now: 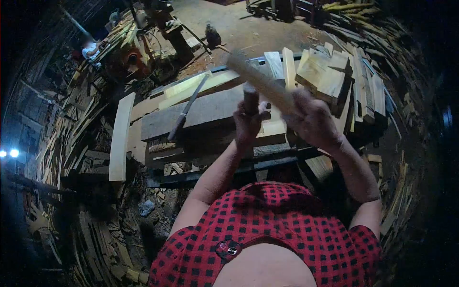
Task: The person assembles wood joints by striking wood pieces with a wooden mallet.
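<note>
My left hand (247, 125) is closed around a dark brown, round wooden handle (251, 98) that stands roughly upright over the workbench; its lower end is hidden. Gripped in my right hand (314, 122) is a long flat wooden stick (260, 82), raised and slanting up to the left above that handle. The stick is smeared by motion. Beneath both hands lies a thick grey-brown plank (193, 113). Across this plank, left of my left hand, rests a long narrow tool (190, 105) with a metal blade and a dark handle.
Pale boards (191, 88) lie behind the thick plank, and another board (122, 136) sticks out at the left. Cut wood blocks (322, 74) are stacked at the right. Scrap strips (88, 143) cover the ground at the left. A person (90, 50) is at the far left.
</note>
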The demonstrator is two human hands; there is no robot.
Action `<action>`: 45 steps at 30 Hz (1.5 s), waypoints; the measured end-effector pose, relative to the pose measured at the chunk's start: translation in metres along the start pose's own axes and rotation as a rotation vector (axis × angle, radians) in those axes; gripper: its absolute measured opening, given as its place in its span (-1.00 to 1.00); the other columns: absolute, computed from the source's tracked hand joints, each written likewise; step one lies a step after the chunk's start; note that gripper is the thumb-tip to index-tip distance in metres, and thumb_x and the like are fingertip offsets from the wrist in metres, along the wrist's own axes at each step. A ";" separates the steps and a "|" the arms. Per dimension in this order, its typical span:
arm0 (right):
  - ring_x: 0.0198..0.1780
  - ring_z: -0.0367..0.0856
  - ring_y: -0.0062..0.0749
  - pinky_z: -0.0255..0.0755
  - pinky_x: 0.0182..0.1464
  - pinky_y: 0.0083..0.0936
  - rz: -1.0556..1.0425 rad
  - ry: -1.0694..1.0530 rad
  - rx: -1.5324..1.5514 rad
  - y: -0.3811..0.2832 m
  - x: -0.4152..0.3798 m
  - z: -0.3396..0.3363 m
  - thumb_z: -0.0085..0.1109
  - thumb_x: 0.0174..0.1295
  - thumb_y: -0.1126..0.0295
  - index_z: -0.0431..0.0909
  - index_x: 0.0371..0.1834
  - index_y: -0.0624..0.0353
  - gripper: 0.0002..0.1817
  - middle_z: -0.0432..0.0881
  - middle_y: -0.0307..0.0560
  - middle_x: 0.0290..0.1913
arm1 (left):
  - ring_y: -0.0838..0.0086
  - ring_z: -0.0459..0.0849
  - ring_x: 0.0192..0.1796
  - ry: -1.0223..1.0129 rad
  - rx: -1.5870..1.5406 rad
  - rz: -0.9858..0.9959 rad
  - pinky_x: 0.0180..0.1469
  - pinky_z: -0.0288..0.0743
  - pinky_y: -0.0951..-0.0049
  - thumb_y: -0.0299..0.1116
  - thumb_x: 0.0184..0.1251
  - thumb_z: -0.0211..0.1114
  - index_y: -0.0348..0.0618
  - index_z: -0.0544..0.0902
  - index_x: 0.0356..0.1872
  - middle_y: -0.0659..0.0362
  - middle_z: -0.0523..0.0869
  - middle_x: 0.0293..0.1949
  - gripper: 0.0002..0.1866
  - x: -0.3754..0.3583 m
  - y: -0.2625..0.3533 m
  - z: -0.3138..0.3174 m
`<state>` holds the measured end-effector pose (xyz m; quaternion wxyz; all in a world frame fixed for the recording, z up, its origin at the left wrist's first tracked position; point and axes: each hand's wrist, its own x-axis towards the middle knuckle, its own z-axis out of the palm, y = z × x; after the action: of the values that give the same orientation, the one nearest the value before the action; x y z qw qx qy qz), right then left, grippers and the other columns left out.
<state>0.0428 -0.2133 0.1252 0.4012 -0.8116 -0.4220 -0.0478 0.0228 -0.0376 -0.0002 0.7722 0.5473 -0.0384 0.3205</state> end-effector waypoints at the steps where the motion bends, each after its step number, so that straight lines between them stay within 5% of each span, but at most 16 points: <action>1: -0.34 0.49 -0.43 0.38 -0.29 -0.47 0.046 -0.105 -0.070 -0.004 0.007 -0.009 0.25 0.01 0.43 0.39 -0.21 0.23 -0.70 0.52 -0.11 -0.40 | 0.59 0.55 -0.20 -0.030 -0.024 -0.025 -0.34 0.52 0.54 -0.72 0.03 0.22 -0.30 0.52 -0.12 0.20 0.59 -0.17 -0.67 0.001 0.006 0.003; 5: -0.35 0.49 -0.42 0.38 -0.28 -0.50 0.077 0.044 0.179 -0.044 0.025 -0.052 0.27 -0.01 0.39 0.37 -0.15 0.24 -0.62 0.52 -0.13 -0.42 | 0.64 0.53 -0.24 -0.022 0.777 -0.033 -0.32 0.52 0.48 -0.61 0.07 0.27 -0.28 0.53 -0.11 0.21 0.63 -0.21 -0.69 0.001 0.020 0.002; 6: -0.34 0.50 -0.42 0.39 -0.26 -0.51 0.163 0.157 0.437 -0.058 0.024 -0.055 0.28 0.00 0.38 0.37 -0.12 0.24 -0.60 0.53 -0.14 -0.41 | 0.65 0.52 -0.28 0.035 0.321 -0.001 -0.30 0.51 0.46 -0.52 0.08 0.31 -0.26 0.53 -0.11 0.18 0.65 -0.29 -0.69 0.001 0.000 -0.002; 9: -0.36 0.51 -0.37 0.40 -0.24 -0.48 0.020 0.405 0.246 -0.047 0.015 -0.034 0.26 0.02 0.35 0.36 -0.06 0.22 -0.58 0.53 -0.15 -0.40 | 0.56 0.59 -0.25 0.011 0.545 -0.013 -0.23 0.50 0.44 -0.47 0.08 0.31 -0.28 0.53 -0.12 0.15 0.67 -0.30 -0.69 -0.003 -0.031 -0.012; 12: -0.45 0.47 -0.35 0.37 -0.33 -0.37 0.002 -0.179 -0.098 -0.015 0.014 -0.022 0.22 0.02 0.39 0.35 -0.14 0.23 -0.64 0.50 -0.05 -0.43 | 0.54 0.61 -0.17 -0.093 0.462 0.048 -0.11 0.47 0.46 -0.54 0.05 0.31 -0.30 0.53 -0.18 0.13 0.68 -0.25 -0.73 0.000 0.013 0.005; 15: -0.44 0.54 -0.30 0.40 -0.39 -0.37 0.102 -0.058 -0.182 -0.025 0.020 -0.047 0.23 -0.03 0.37 0.38 -0.27 0.26 -0.69 0.49 0.07 -0.46 | 0.52 0.60 -0.18 -0.012 0.464 -0.044 -0.12 0.46 0.45 -0.54 0.05 0.30 -0.30 0.53 -0.22 0.15 0.67 -0.25 -0.76 0.001 0.009 0.001; 18: -0.46 0.52 -0.33 0.40 -0.40 -0.42 0.164 0.341 0.482 -0.053 0.009 -0.050 0.23 -0.03 0.39 0.40 -0.24 0.23 -0.70 0.55 -0.03 -0.39 | 0.50 0.59 -0.20 -0.047 0.709 0.015 -0.17 0.45 0.43 -0.54 0.04 0.30 -0.30 0.52 -0.27 0.11 0.65 -0.31 -0.79 -0.001 0.007 0.001; 21: -0.45 0.53 -0.33 0.41 -0.38 -0.44 -0.072 0.365 -0.040 -0.020 -0.002 -0.019 0.23 -0.01 0.41 0.39 -0.20 0.23 -0.69 0.54 -0.03 -0.42 | 0.44 0.60 -0.26 -0.096 0.667 0.102 -0.24 0.45 0.41 -0.53 0.00 0.32 -0.29 0.49 -0.32 0.05 0.62 -0.38 -0.78 0.001 -0.010 -0.005; 23: -0.43 0.54 -0.31 0.42 -0.36 -0.42 -0.054 -0.067 -0.157 -0.007 -0.001 -0.024 0.25 0.00 0.38 0.39 -0.14 0.25 -0.63 0.54 -0.05 -0.45 | 0.46 0.60 -0.27 -0.056 0.230 0.156 -0.25 0.45 0.42 -0.52 -0.04 0.34 -0.29 0.49 -0.32 0.01 0.60 -0.39 -0.75 0.003 -0.028 -0.007; 25: -0.43 0.54 -0.32 0.42 -0.37 -0.41 -0.020 -0.132 -0.152 -0.001 -0.001 -0.029 0.26 0.00 0.38 0.39 -0.12 0.24 -0.62 0.54 -0.06 -0.46 | 0.35 0.61 -0.33 -0.111 0.535 0.163 -0.31 0.46 0.36 -0.50 0.02 0.31 -0.24 0.51 -0.20 -0.01 0.60 -0.38 -0.73 0.002 -0.016 -0.011; 30: -0.46 0.49 -0.48 0.38 -0.42 -0.53 0.280 0.422 0.562 -0.015 -0.010 -0.030 0.26 0.09 0.28 0.38 -0.09 0.29 -0.59 0.54 -0.12 -0.44 | 0.20 0.61 -0.39 -0.048 0.631 0.250 -0.38 0.47 0.31 -0.49 0.07 0.30 -0.18 0.52 -0.07 0.00 0.62 -0.36 -0.66 -0.007 0.000 -0.002; 34: -0.46 0.50 -0.27 0.39 -0.38 -0.50 -0.025 -0.135 0.071 0.001 -0.012 -0.018 0.20 0.00 0.48 0.35 -0.19 0.23 -0.69 0.50 0.00 -0.49 | 0.25 0.63 -0.36 -0.103 0.738 0.270 -0.33 0.49 0.36 -0.47 0.07 0.31 -0.19 0.54 -0.13 0.00 0.64 -0.33 -0.70 -0.002 -0.009 -0.006; 37: -0.35 0.43 -0.58 0.31 -0.36 -0.62 0.145 -0.117 -0.051 -0.016 -0.007 -0.044 0.18 0.02 0.52 0.39 -0.18 0.30 -0.71 0.52 -0.03 -0.37 | 0.28 0.64 -0.33 -0.102 0.643 0.227 -0.29 0.50 0.39 -0.48 0.07 0.30 -0.22 0.56 -0.17 -0.01 0.64 -0.31 -0.74 -0.002 -0.002 -0.004; 40: -0.33 0.47 -0.56 0.34 -0.35 -0.59 0.198 0.243 0.584 -0.023 -0.009 -0.042 0.19 0.02 0.54 0.39 -0.14 0.30 -0.68 0.54 -0.02 -0.35 | 0.41 0.61 -0.29 -0.081 0.632 0.134 -0.25 0.47 0.44 -0.52 0.05 0.29 -0.24 0.53 -0.24 0.05 0.62 -0.34 -0.78 -0.008 0.007 0.003; 43: -0.32 0.50 -0.53 0.37 -0.32 -0.54 -0.184 0.007 -0.217 -0.004 -0.010 -0.020 0.20 0.03 0.54 0.39 -0.13 0.31 -0.68 0.55 -0.01 -0.33 | 0.51 0.59 -0.28 -0.110 0.679 0.202 -0.23 0.46 0.47 -0.54 0.03 0.29 -0.25 0.51 -0.29 0.10 0.61 -0.36 -0.80 -0.006 0.009 0.004; 45: -0.38 0.58 -0.27 0.43 -0.35 -0.38 0.001 -0.131 -0.062 -0.004 -0.013 -0.026 0.25 0.01 0.46 0.39 -0.15 0.23 -0.67 0.53 0.06 -0.38 | 0.46 0.61 -0.29 -0.150 0.677 0.292 -0.22 0.47 0.46 -0.53 0.04 0.30 -0.25 0.52 -0.28 0.09 0.61 -0.35 -0.80 -0.006 0.007 0.005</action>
<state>0.0382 -0.2385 0.1402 0.3475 -0.8251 -0.4454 -0.0073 0.0157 -0.0438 0.0052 0.4890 0.7821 -0.0642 0.3809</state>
